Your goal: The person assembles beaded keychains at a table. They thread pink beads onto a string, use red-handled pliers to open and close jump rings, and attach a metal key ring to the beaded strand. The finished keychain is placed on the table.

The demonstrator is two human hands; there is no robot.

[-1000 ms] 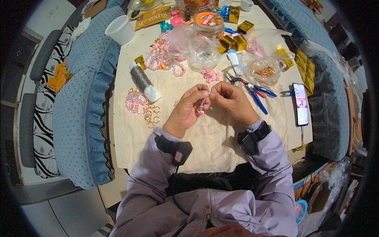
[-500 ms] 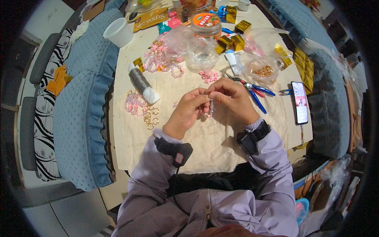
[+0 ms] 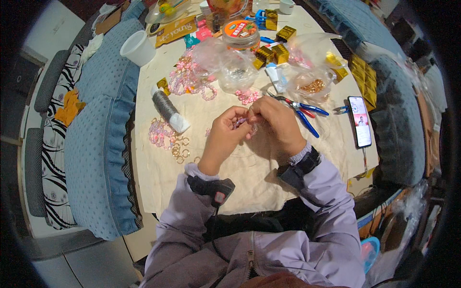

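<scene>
Above the cream cloth (image 3: 230, 185) both hands meet at a strand of small, clear pinkish-lilac beads (image 3: 238, 123). My left hand (image 3: 222, 139) is closed, with the beads showing between thumb and fingers. My right hand (image 3: 274, 120) pinches at the strand's upper end; whatever thin cord sits in its fingertips is too fine to make out. A few beads hang below the fingers. To the left lie pink beaded bracelets (image 3: 160, 134), gold rings (image 3: 181, 150) and a spool of grey thread (image 3: 165, 106). Just beyond the hands rests a cluster of pink beads (image 3: 247, 97).
Blue-handled pliers (image 3: 309, 126) and a lit phone (image 3: 360, 122) lie to the right. Farther back are a bag of gold pieces (image 3: 312, 86), a white tube (image 3: 275, 78), gold boxes (image 3: 272, 54), a round tub (image 3: 241, 33), a heap of pink bracelets (image 3: 185, 79) and a white cup (image 3: 138, 49).
My left hand has turned so that more beads show in its grasp. My right hand has shifted slightly left. The whole view has moved a little.
</scene>
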